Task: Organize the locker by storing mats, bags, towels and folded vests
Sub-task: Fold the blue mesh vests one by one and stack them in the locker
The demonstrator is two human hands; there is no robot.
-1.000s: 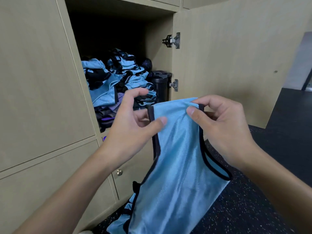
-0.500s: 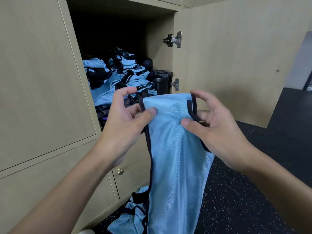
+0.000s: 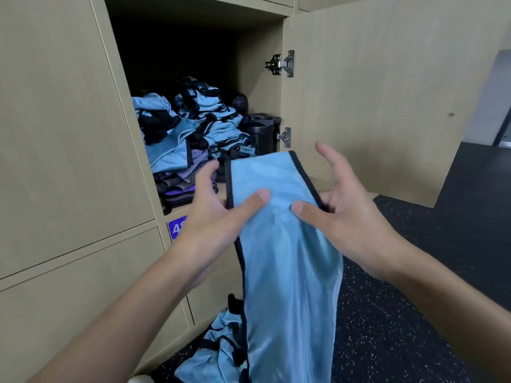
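I view a wall of pale wood-grain lockers over a black rubber floor with white speckles. One locker stands open, and its interior is dark toward the back.

Left to right:

1. A blue number label sits on the frame just below the shelf's front left corner, partly hidden by my wrist.
2. Folded purple and grey fabrics lie flat at the shelf's front left edge. The stacked vests, light blue mesh with black trim, are heaped on and behind them in a loose, uneven pile.
3. The left hand pinches the vest: thumb on the front face, forefinger raised clear beside the left hem.
4. More blue vests, the floor pile, lie crumpled at the locker's foot.
5. The vest is in front of the opening, below shelf level. It is a smooth, slightly shiny strip with a dark border, and it hangs toward the floor.
6. A black container stands in the shelf's right corner.
7. Two metal hinges carry the open door.
8. The right hand clamps the vest's right hem under its thumb, upper fingers spread.
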